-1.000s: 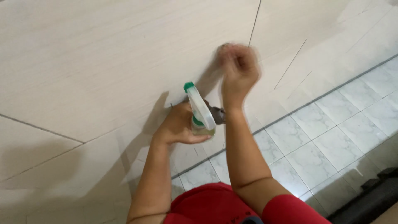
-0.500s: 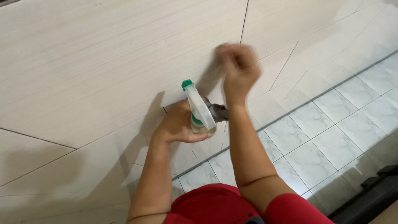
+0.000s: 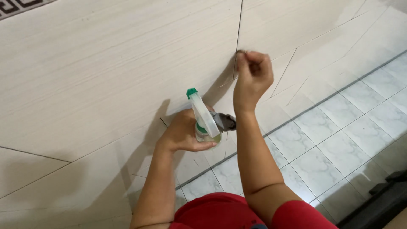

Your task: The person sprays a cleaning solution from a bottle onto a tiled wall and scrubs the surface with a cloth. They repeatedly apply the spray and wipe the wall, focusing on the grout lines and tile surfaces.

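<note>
clear plastic spray bottle (image 3: 202,118) with green nozzle, centre frame, gripped in left hand (image 3: 184,133); likely light, slick (hold the neck). right hand (image 3: 253,76) clenched on something small against beige wall tile (image 3: 106,72).

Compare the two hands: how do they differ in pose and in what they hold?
The left hand sits low, wrapped around a spray bottle; the right hand is raised higher, fisted against the wall tile, pinching something small and dark that cannot be made out. Both are bare and near the wall.
</note>
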